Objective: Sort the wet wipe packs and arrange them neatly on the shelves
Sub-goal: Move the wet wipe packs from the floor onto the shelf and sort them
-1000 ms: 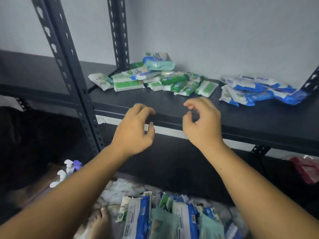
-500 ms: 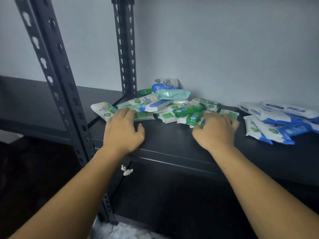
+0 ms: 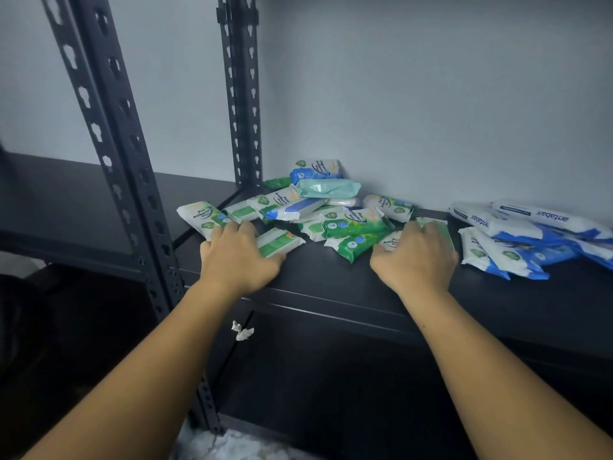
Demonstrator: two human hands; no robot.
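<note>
A loose heap of green-and-white wet wipe packs (image 3: 355, 224) lies on the black shelf (image 3: 331, 277) near the back wall, with a pale teal pack (image 3: 326, 188) and a blue-topped pack (image 3: 315, 169) on top. My left hand (image 3: 238, 257) rests palm down on a green-and-white pack (image 3: 278, 242) at the heap's left side. My right hand (image 3: 416, 257) lies on a green pack (image 3: 431, 224) at the heap's right side, fingers curled over it. A separate pile of blue-and-white packs (image 3: 517, 240) lies further right.
Perforated black uprights (image 3: 122, 180) stand at the left front and at the back (image 3: 242, 104) of the shelf. A second dark shelf (image 3: 49, 200) runs off to the left. A white paper scrap (image 3: 242, 332) hangs under the shelf edge. A grey wall is behind.
Both hands moved from in front of the shelf edge onto the heap of green packs. The view rose, so the floor pile of packs dropped out of sight.
</note>
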